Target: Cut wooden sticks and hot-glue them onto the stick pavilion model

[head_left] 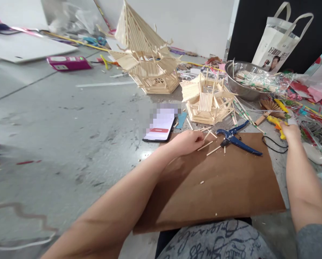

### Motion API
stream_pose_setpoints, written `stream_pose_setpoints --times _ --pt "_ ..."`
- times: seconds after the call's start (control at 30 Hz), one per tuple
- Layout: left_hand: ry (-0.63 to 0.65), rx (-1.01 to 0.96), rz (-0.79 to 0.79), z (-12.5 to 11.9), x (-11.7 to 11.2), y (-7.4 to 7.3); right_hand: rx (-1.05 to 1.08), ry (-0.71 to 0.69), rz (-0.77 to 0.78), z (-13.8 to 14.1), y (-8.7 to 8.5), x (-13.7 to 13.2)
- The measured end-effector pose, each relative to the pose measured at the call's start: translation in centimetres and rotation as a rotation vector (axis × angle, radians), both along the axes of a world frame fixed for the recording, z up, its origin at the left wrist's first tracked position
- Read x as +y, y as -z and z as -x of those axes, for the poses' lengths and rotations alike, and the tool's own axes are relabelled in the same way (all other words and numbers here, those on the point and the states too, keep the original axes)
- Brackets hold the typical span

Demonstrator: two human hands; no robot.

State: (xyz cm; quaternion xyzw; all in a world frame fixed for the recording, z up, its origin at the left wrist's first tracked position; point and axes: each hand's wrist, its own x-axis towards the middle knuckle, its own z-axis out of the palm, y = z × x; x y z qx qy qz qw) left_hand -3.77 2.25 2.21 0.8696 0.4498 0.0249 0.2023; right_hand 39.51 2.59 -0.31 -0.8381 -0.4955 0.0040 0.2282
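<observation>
My left hand (186,142) rests at the far edge of a brown cardboard sheet (220,187), fingers pinched on a thin wooden stick (208,134). A few cut sticks (213,150) lie just beside it. My right hand (290,131) is closed around a yellow glue gun (275,123) at the board's right side. Blue cutting pliers (238,138) lie between my hands. A small, partly built stick model (208,102) stands just beyond the board.
A tall stick pagoda (145,57) stands farther back. A phone (161,126) lies left of the small model. A steel bowl (232,77) holds wrapped sticks. A white tote bag (281,39), colourful scraps and wire crowd the right. A pink box (68,63) lies far left.
</observation>
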Motion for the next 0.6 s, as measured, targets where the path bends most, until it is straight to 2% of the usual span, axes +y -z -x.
stream_pose_setpoints --times 0.1,0.17,0.3,0.47,0.6 --pt "-0.014 0.005 0.002 0.1 -0.2 -0.2 -0.103 0.167 -0.011 1.4 -1.2 -0.9" --pt "-0.010 0.007 0.004 0.1 -0.3 -0.4 -0.154 0.136 -0.028 2.9 -2.2 -1.4" --pt "0.001 -0.009 0.008 -0.1 -0.4 -0.4 -0.195 -0.107 0.010 6.4 -3.1 -1.6" --pt "0.051 -0.066 0.005 -0.6 -0.6 -0.6 -0.195 -0.396 0.158 11.1 -2.5 -1.8" --pt "0.041 -0.041 0.026 -1.2 -0.6 -1.2 -0.177 -0.616 0.220 14.9 -2.8 -3.0"
